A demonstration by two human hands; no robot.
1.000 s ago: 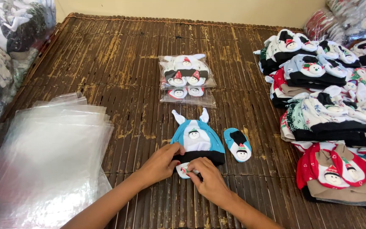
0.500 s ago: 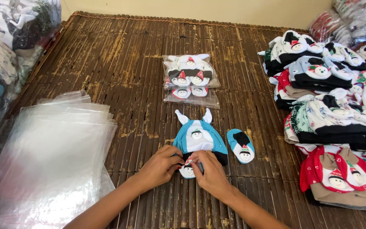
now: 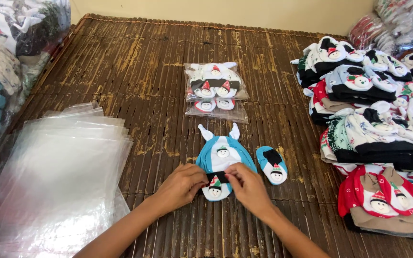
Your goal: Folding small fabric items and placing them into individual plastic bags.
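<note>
The small bootie (image 3: 214, 190) lies on the mat (image 3: 135, 71) between the left hand (image 3: 181, 185) and right hand (image 3: 248, 187), both pinching its black cuff, at the lower edge of the blue hat (image 3: 223, 152). Fingers hide the cuff's sides and the hat's brim. The bootie is white-toed with a snowman face; its mate (image 3: 272, 165) lies just right.

Two bare forearms reaching up from the bottom edge, converging, left hand (image 3: 181, 186) palm down with fingers curled and pinching, right hand (image 3: 247, 185) palm down beside it, fingertips bent inward, thumbs nearly meeting, wrists straight
</note>
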